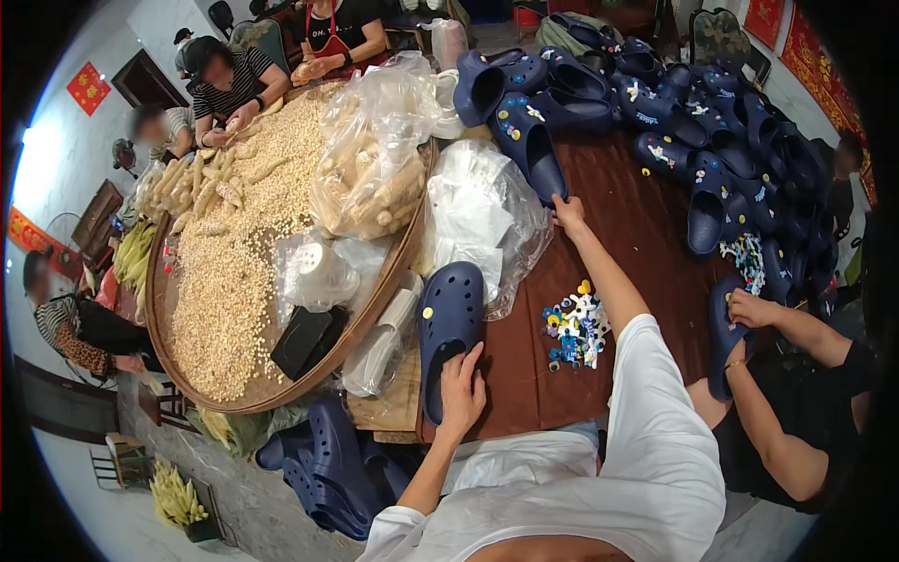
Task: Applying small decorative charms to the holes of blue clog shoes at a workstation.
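A navy foam clog (456, 292) with one small yellow charm on its upper lies at the table's near edge, toe pointing away. My left hand (460, 391) grips its side near the heel opening, fingers partly inside the shoe. Farther off, my right arm is stretched out, and my right hand (567, 215) pinches the heel end of another navy clog (526, 124), which has several colourful charms on its upper. Between my arms, right of the first clog, a small pile of colourful shoe charms (579, 324) lies on the brown tabletop (599, 225).
A big heap of navy clogs (707, 201) covers the far right. At right, a co-worker's hands (749, 307) hold another clog. A round basket (272, 405) of corn kernels and clear bags (375, 140) stand left. More clogs (330, 468) lie below the table edge.
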Available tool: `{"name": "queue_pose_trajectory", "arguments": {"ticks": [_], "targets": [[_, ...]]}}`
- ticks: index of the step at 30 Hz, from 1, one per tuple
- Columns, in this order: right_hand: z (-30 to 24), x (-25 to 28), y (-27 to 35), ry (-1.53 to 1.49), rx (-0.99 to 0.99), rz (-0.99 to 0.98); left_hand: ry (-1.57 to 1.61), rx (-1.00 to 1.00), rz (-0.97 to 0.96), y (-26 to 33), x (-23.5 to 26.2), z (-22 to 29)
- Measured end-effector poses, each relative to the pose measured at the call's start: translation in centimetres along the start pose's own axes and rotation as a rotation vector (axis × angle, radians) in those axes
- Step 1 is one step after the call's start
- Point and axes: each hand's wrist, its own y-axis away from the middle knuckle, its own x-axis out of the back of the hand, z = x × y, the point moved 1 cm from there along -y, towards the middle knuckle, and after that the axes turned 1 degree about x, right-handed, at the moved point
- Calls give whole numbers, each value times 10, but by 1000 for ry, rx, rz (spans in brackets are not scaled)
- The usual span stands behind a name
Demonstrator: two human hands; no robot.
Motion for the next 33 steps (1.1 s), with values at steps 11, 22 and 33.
{"name": "queue_pose_trajectory", "arguments": {"ticks": [11,22,33], "targets": [[-28,52,40,-307,-367,-88,20,-4,-31,-3,-5,-2],[-10,138,307,-362,-88,-120,141,24,6,1,-1,4],[58,130,505,-251,-29,-267,202,6,272,18,6,35]]}}
